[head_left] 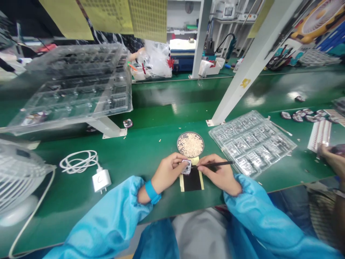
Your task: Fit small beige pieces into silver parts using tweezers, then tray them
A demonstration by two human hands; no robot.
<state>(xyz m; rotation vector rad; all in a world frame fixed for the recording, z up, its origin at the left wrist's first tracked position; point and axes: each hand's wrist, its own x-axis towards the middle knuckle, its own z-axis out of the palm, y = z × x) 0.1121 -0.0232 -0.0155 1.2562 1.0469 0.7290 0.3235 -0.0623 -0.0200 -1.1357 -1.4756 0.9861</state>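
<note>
My left hand [168,169] grips a small white square electronic device [186,167] between thumb and fingers, its inner parts facing up. In my right hand [219,173] is a thin black tool [219,164], perhaps tweezers, held like a pen. Its tip points at the device's right side; whether it touches cannot be made out. Under both hands lies a black pad [192,182] edged with yellow tape. Just beyond stands a round dish [190,144] full of tiny pale and dark pieces.
A clear compartment tray [253,142] with parts lies at right. Further right are several small devices [302,114] and a co-worker's hand [332,158]. At left are a charger [101,180], a white fan [18,180] and stacked trays [81,82] on a raised shelf. A slanted post [242,75] rises behind.
</note>
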